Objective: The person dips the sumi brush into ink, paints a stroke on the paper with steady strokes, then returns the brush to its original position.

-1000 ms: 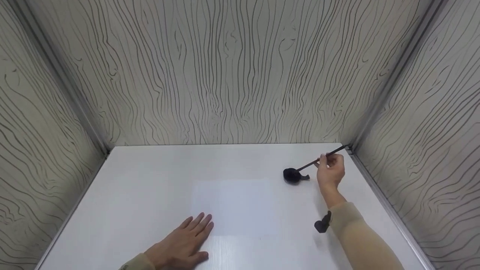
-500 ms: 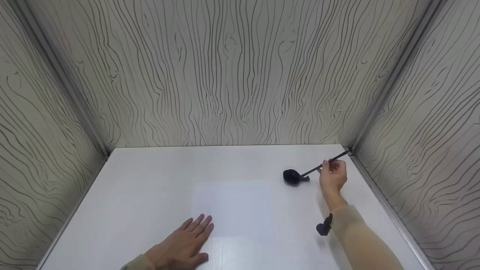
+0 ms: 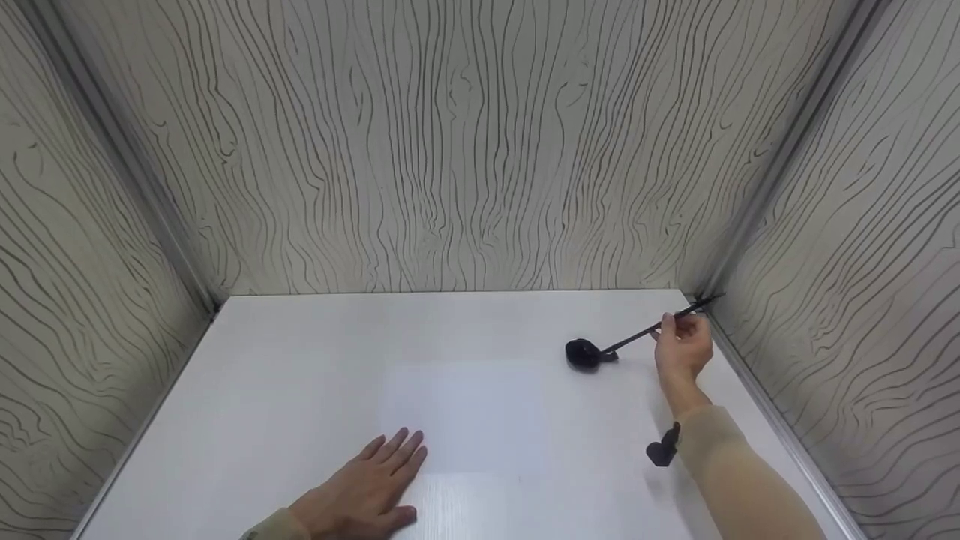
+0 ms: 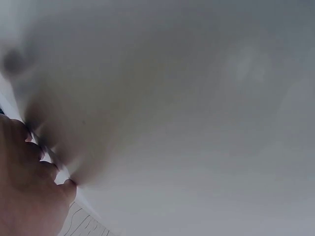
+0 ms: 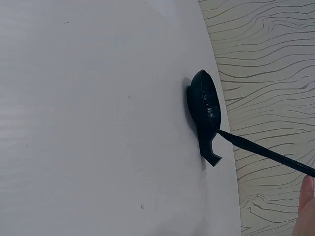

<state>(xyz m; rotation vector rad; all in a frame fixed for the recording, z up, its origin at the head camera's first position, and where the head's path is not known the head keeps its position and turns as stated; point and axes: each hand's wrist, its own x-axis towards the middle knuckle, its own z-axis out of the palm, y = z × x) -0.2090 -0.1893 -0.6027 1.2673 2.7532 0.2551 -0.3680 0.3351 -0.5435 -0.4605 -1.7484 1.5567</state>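
Note:
In the head view my right hand [image 3: 682, 349] pinches a slim black brush [image 3: 637, 335] near the table's right side. Its lower end meets the right rim of a small black ink dish [image 3: 583, 354] with a short handle; the upper end points up and right. Seen from the right wrist, the pointed brush tip touches the rim of the dish [image 5: 204, 103] above its handle, and dark liquid glints inside. My left hand [image 3: 364, 484] rests flat with fingers spread, its fingertips on the left edge of a white sheet of paper [image 3: 476, 416].
The white table [image 3: 285, 360] is bounded by wood-grain patterned panels [image 3: 450, 150] at the back and both sides. Metal strips [image 3: 780, 431] run along its side edges. A dark device [image 3: 663, 448] is strapped to my right wrist.
My right hand has shifted right and slightly down, drawing the brush tip from inside the dish to its handle-side rim. The left hand and paper stay in place.

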